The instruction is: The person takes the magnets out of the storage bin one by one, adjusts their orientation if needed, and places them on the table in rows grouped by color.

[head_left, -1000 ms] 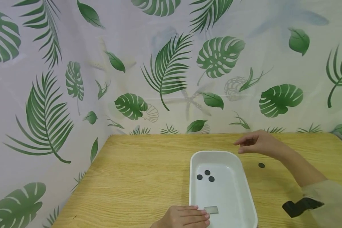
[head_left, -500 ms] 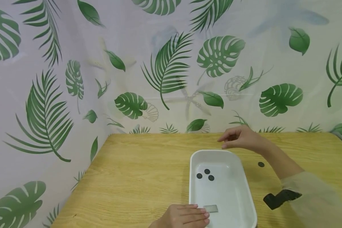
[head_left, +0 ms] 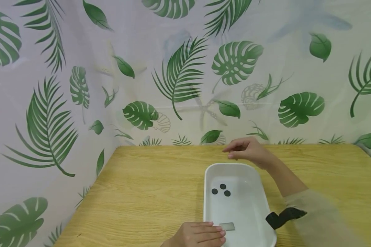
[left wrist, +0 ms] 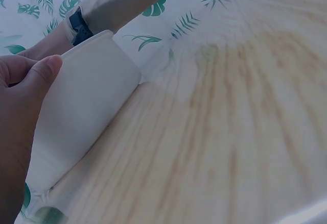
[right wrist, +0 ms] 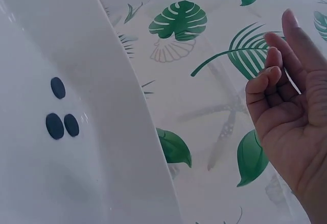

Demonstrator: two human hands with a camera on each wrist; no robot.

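A white tray [head_left: 250, 212] with rounded corners stands on the table. Three black discs [head_left: 227, 193] lie flat inside, towards its far end, and a small grey translucent rectangle [head_left: 227, 226] lies nearer me. My left hand [head_left: 201, 235] grips the tray's left rim; the fingers reach over the edge, while the thumb [left wrist: 47, 71] shows near the rim in the left wrist view. Beyond the tray's far rim hovers my right hand [head_left: 247, 150], fingers loosely bent and nothing visible between them. The right wrist view shows this hand [right wrist: 296, 106] beside the tray's wall.
The wooden table [head_left: 148, 185] runs back to a leaf-printed curtain [head_left: 179, 75] behind and at the left. A black wrist camera [head_left: 284, 218] on the right sleeve overlaps the tray's right rim in the head view.
My right hand has moved left, from right of the tray to beyond its far rim. The lone disc on the table at the right is now hidden behind that arm. My left hand stays put.
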